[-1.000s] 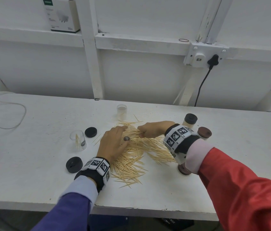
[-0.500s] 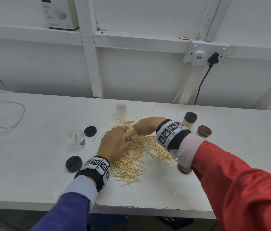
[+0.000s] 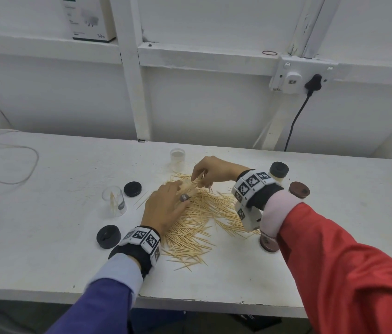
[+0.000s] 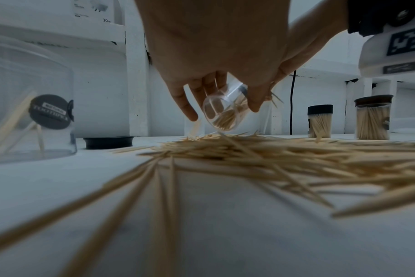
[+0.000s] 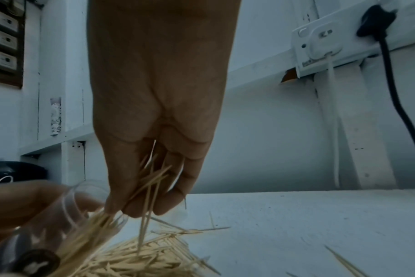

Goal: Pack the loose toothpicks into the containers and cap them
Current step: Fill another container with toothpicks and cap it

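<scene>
A heap of loose toothpicks (image 3: 197, 220) (image 4: 284, 155) lies mid-table. My left hand (image 3: 166, 208) (image 4: 216, 106) grips a clear container (image 4: 225, 110) (image 5: 66, 221), tilted with its mouth toward the right hand and partly filled with toothpicks. My right hand (image 3: 204, 174) (image 5: 149, 202) pinches a bunch of toothpicks (image 5: 152, 180) just at that mouth. Another clear container (image 3: 115, 201) (image 4: 28, 116) with a few picks stands at the left. An empty one (image 3: 177, 158) stands behind the heap. Two filled, capped containers, one black-capped (image 3: 279, 171) (image 4: 319, 121) and one brown-capped (image 3: 299, 189) (image 4: 372, 118), stand at the right.
Two black caps (image 3: 132, 188) (image 3: 108, 236) lie left of the heap, and a brown cap (image 3: 268, 243) sits under my right wrist. A cable (image 3: 14, 162) loops at the far left. A plugged wall socket (image 3: 296, 75) and a white box (image 3: 86, 18) sit on the back ledge.
My right hand rose off the heap with a bunch of toothpicks and moved left toward the container's mouth. My left hand tipped the container up toward it.
</scene>
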### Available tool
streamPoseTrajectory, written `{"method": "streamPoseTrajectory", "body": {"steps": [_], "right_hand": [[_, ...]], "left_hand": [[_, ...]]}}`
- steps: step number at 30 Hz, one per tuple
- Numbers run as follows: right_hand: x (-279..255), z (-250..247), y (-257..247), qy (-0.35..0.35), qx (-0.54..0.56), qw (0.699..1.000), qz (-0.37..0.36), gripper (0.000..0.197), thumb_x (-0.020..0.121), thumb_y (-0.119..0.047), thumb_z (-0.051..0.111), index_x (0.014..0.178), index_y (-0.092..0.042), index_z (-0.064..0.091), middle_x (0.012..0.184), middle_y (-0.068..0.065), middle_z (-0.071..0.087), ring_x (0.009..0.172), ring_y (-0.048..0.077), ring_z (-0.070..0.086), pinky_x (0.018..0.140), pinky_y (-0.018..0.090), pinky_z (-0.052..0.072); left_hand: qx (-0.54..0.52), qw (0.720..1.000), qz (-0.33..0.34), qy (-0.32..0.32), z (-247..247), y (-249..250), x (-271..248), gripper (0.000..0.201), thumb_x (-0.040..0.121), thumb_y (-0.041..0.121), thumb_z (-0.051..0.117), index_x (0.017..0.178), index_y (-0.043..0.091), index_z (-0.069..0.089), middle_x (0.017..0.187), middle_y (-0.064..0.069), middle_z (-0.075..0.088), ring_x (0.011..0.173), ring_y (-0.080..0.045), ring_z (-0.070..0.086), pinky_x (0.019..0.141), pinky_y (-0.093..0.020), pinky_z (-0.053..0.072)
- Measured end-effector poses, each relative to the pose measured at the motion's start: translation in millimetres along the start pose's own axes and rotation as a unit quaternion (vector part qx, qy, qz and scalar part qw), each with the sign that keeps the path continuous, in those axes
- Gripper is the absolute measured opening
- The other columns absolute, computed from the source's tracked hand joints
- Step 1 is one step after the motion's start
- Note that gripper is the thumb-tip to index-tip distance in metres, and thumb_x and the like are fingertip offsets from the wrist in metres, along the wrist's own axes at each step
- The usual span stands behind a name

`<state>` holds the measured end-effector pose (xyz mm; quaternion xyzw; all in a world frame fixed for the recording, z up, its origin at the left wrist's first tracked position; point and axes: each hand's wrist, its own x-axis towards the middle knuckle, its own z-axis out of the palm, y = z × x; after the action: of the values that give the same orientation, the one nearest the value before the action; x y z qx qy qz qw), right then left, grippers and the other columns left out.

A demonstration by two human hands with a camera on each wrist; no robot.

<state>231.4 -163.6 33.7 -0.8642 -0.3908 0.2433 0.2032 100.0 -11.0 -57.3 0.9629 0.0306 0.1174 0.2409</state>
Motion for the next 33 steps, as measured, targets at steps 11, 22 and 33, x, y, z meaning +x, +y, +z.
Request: {"method": "streamPoseTrajectory", "body": {"steps": [11,22,33], "right_hand": [[1.4,-1.1,5.3,-0.024,0.115,0.993,-0.012,0.031,0.082,0.007,0.069,0.112,-0.001,0.068,0.089,0.006,0.068,0.069,0.008,0.064,0.063,0.017,0.052],[0.9,11.1,5.5,0.093,0.178,0.979,-0.044,0.009,0.08,0.006,0.072,0.089,0.003,0.073,0.076,0.009,0.072,0.065,0.011,0.068,0.062,0.023,0.056],[-9.0,12.3,10.6,0.098,0.35,0.929,-0.07,0.023,0.086,0.018,0.054,0.1,0.004,0.066,0.1,0.019,0.069,0.092,0.027,0.07,0.08,0.039,0.059]], "left_hand": [[-0.007,1.0,-0.005,0.002,-1.9,1.7,-0.5,0.056,0.091,0.045,0.059,0.137,0.021,0.041,0.124,0.002,0.055,0.112,-0.016,0.052,0.087,-0.037,0.048],[-0.008,1.0,-0.001,0.007,-5.7,6.4,-2.0,0.056,0.093,0.043,0.057,0.14,0.019,0.039,0.128,0.002,0.054,0.115,-0.016,0.051,0.087,-0.034,0.047],[-0.033,0.999,-0.011,0.016,-8.6,10.6,-4.3,0.057,0.094,0.043,0.056,0.142,0.02,0.036,0.13,0.003,0.053,0.118,-0.014,0.051,0.088,-0.034,0.048]]}}
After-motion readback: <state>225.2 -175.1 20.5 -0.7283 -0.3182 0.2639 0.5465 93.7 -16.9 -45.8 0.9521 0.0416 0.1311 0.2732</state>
